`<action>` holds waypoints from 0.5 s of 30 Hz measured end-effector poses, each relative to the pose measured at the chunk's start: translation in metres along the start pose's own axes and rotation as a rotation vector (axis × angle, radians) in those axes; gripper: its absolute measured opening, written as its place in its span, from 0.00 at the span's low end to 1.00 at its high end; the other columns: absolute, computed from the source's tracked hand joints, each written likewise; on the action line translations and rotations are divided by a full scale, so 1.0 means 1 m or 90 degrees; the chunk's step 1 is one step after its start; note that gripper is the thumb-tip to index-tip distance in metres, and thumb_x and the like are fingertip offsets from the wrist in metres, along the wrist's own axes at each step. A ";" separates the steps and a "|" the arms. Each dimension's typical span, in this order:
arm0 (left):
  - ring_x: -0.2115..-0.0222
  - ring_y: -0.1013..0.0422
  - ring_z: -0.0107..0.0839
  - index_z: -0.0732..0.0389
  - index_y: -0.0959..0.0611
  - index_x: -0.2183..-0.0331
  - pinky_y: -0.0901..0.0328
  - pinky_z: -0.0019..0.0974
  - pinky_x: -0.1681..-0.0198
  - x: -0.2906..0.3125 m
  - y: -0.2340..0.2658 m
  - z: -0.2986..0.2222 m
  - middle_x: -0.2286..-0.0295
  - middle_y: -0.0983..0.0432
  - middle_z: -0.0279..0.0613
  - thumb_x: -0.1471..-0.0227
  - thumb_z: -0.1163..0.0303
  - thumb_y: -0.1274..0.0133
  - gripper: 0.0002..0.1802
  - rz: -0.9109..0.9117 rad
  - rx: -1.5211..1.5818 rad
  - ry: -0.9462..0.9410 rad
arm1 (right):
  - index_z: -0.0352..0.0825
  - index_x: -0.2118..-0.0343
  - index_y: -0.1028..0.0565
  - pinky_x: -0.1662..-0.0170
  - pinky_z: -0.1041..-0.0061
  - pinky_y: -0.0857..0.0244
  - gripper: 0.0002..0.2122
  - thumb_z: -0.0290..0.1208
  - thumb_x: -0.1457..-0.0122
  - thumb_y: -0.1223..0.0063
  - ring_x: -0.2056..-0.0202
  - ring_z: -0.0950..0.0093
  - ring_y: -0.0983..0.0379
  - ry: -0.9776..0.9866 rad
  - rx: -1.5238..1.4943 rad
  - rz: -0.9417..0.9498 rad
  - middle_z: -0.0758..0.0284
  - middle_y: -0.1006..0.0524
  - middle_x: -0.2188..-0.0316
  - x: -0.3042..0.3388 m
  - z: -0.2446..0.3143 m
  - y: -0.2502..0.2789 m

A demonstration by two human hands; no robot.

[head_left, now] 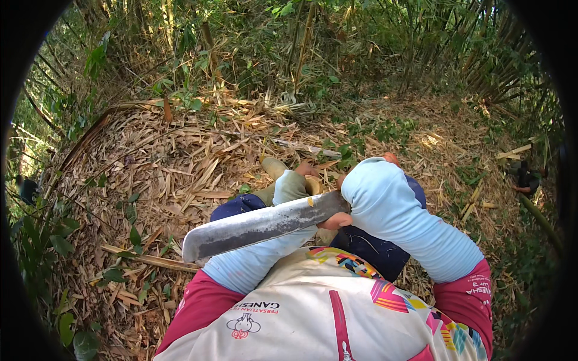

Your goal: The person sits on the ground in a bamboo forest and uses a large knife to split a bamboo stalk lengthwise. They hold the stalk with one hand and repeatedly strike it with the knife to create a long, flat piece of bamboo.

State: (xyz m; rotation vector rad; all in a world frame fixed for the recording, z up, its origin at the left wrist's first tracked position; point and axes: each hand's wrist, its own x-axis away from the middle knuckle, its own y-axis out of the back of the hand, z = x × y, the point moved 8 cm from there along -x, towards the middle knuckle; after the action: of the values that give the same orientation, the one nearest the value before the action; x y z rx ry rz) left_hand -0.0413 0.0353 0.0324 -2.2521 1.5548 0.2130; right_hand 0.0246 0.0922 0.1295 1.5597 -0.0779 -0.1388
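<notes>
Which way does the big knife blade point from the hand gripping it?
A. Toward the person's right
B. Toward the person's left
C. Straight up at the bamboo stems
B: the right hand grips the handle, and the grey blade runs from it to a blunt tip at picture left.

My machete blade [265,225] lies across my left forearm [259,259], barring it; open leaf litter [180,156] spreads ahead, bamboo stems [301,48] wall beyond.
</notes>
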 end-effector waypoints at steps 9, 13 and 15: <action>0.65 0.27 0.23 0.64 0.27 0.59 0.33 0.25 0.64 -0.004 0.014 -0.013 0.66 0.22 0.39 0.74 0.52 0.21 0.45 -0.134 -0.007 -0.066 | 0.38 0.78 0.23 0.68 0.61 0.34 0.07 0.35 0.58 0.40 0.73 0.58 0.25 -0.004 -0.015 0.005 0.60 0.25 0.81 -0.007 -0.004 0.002; 0.75 0.33 0.18 0.60 0.27 0.67 0.39 0.25 0.73 -0.005 0.024 -0.014 0.75 0.29 0.28 0.78 0.44 0.22 0.43 -0.208 -0.091 -0.119 | 0.39 0.77 0.22 0.67 0.61 0.34 0.07 0.35 0.58 0.40 0.73 0.58 0.25 0.022 0.000 0.006 0.61 0.26 0.81 -0.013 -0.002 0.006; 0.70 0.27 0.20 0.62 0.24 0.61 0.35 0.26 0.70 -0.006 0.021 -0.016 0.68 0.21 0.32 0.72 0.49 0.22 0.41 -0.180 -0.087 -0.133 | 0.39 0.77 0.22 0.67 0.61 0.35 0.07 0.35 0.58 0.39 0.73 0.59 0.25 0.017 0.013 -0.013 0.61 0.26 0.81 -0.015 -0.004 0.008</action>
State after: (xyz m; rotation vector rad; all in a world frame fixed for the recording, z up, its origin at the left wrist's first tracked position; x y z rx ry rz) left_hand -0.0647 0.0271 0.0443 -2.4330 1.1326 0.4679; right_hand 0.0107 0.0988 0.1382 1.5820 -0.0428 -0.1341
